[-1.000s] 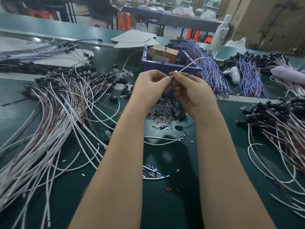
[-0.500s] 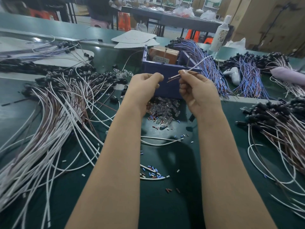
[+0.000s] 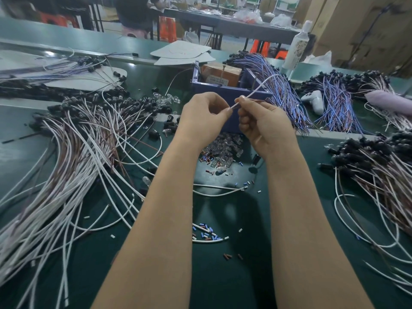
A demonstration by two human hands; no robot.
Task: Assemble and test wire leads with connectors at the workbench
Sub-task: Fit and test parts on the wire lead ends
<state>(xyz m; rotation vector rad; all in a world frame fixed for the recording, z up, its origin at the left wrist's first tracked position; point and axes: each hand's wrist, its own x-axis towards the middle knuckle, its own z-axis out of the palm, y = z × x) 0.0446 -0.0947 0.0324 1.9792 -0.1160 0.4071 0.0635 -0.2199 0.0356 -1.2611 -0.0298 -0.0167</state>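
Above the green desk [image 3: 245, 275], the right hand [image 3: 265, 128] pinches a white wire lead [image 3: 256, 91] near its end and the left hand [image 3: 205, 117] nips the very tip, probably fitting one of the clear connectors [image 3: 223, 150] heaped below; the next move calls for steady alignment and a firm push
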